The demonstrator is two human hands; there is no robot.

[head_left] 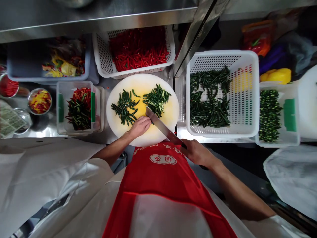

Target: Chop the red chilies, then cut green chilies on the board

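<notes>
A round white cutting board [119,127] with a yellow-stained middle lies in front of me. Whole green chilies [125,107] form a pile on its left, and cut green chilies [157,99] lie on its right. My right hand [195,152] is closed around the dark handle of a long knife [164,128], whose blade slants up and left over the board. My left hand [141,126] is on the board beside the blade's tip, its fingers bent together; whatever is under its fingertips is too small to make out.
A white basket [256,96] of green chilies stands to the right, another basket [101,58] of red chilies behind the board. A tub [59,105] of cut peppers sits left, a tub [293,115] of chopped green pieces far right. A metal shelf edge [99,24] runs above.
</notes>
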